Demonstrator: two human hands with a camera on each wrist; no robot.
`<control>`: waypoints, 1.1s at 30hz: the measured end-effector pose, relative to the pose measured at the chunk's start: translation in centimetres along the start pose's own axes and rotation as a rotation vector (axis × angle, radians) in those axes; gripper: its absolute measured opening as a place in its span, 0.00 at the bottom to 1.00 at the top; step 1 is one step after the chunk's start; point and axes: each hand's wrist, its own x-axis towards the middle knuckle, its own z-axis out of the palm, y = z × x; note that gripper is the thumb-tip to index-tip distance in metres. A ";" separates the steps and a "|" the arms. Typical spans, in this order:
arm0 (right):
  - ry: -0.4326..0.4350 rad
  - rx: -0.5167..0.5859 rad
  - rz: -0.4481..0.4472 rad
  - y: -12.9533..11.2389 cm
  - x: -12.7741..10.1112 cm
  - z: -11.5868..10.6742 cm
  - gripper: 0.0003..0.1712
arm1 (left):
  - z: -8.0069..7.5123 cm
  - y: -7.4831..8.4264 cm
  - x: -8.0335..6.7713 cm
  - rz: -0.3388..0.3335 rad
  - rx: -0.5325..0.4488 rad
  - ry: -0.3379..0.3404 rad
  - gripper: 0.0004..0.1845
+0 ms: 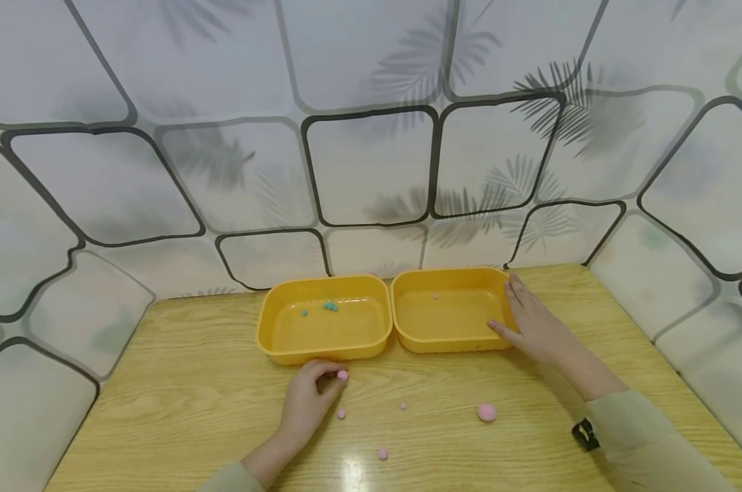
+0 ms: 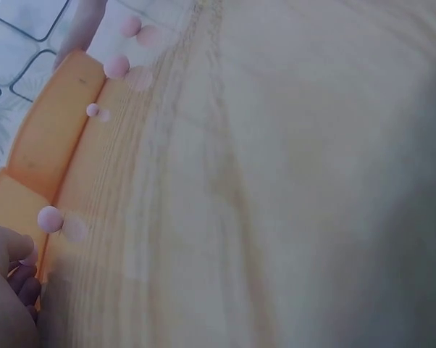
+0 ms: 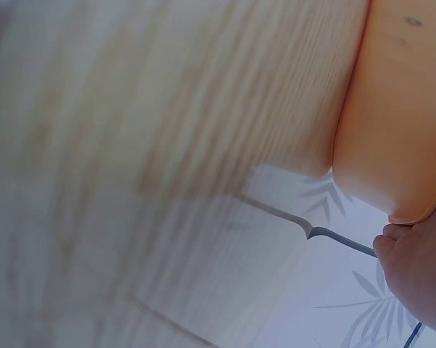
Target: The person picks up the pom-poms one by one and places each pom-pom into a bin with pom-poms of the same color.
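Between thumb and fingers my left hand (image 1: pixel 306 402) pinches a small pink ball (image 1: pixel 343 375), just in front of the left yellow tray (image 1: pixel 277 357). In the left wrist view that ball (image 2: pixel 30 254) is partly covered by the fingers. My right hand (image 1: pixel 536 323) rests on the right end of the right yellow tray (image 1: pixel 454 346), its thumb over the near rim and its fingers along the end wall. Several teal balls (image 1: pixel 330 306) lie in the left tray. One tiny pink ball (image 1: pixel 435 296) lies in the right tray.
Loose on the wooden table (image 1: pixel 180 383) are a larger pink ball (image 1: pixel 486 412) at the right and smaller pink balls (image 1: pixel 382 454) nearer the middle. The trays stand side by side close to the patterned wall (image 1: pixel 371 171). A black object (image 1: pixel 585 434) shows at the right sleeve.
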 end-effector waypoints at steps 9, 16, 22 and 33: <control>-0.006 0.000 0.003 0.1 0.0 0.1 0.57 | -0.4 0.5 0.0 -0.011 -0.022 -0.015 0.05; -0.002 0.001 -0.001 -0.2 0.0 -0.1 0.57 | -0.4 1.7 0.1 -0.048 -0.109 -0.048 0.06; -0.008 0.006 0.007 -0.2 0.0 -0.1 0.57 | -0.1 3.3 0.4 -0.186 -0.272 -0.117 0.07; -0.008 -0.003 0.008 -0.1 -0.1 0.0 0.57 | 0.7 5.8 0.5 -0.068 -0.252 -0.169 0.08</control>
